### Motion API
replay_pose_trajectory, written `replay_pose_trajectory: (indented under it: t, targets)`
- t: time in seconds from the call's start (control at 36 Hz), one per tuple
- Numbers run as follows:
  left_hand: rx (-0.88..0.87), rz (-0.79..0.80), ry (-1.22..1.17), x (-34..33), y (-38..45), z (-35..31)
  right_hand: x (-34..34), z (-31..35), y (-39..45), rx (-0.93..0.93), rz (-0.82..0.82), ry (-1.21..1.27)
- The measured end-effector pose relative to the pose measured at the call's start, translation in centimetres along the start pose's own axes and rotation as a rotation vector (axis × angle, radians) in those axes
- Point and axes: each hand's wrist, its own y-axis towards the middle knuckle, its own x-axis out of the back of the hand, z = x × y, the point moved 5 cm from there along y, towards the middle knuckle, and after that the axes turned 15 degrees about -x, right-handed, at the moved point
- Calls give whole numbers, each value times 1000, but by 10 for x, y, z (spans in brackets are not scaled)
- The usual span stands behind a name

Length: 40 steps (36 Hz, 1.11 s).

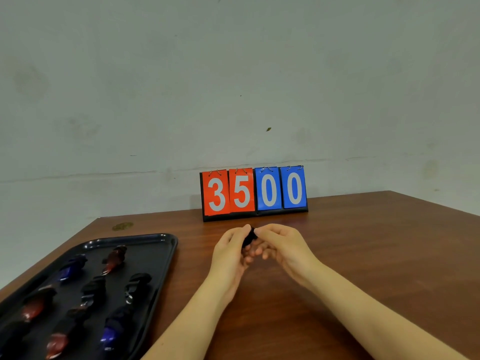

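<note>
Both my hands meet over the middle of the brown table (363,242). My left hand (230,252) and my right hand (283,249) pinch a small black object (250,237) between thumbs and fingertips; most of it is hidden by the fingers, so I cannot tell what it is. Left of my hands lies a black tray (163,255) holding several small items with black straps: a blue one (71,267), a red one (114,258), a black one (137,284) and others.
A flip scoreboard (254,193) stands at the table's far edge, showing 35 on red cards and 00 on blue cards. A pale wall rises behind it. Bare tabletop extends to the right of my hands.
</note>
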Motion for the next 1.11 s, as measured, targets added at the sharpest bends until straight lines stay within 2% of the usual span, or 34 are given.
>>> replay_pose_trajectory:
  t: [0.17, 0.28, 0.67, 0.81, 1.11]
  targets:
    - [-7, -44, -4, 0, -1, 1, 0, 3, -1, 44, -101, -210]
    - [9, -16, 1, -3, -3, 1, 1, 3, -1, 67, -137, -294]
    - [77, 85, -201, -9, -8, -10, 1, 10, -7, 263, -173, -224]
    - [148, 32, -256, -6, -6, -4, 3, 13, -10, 321, -214, -165]
    - [182, 19, -288, -7, -7, -2, -2, 6, -12, 348, -205, -240]
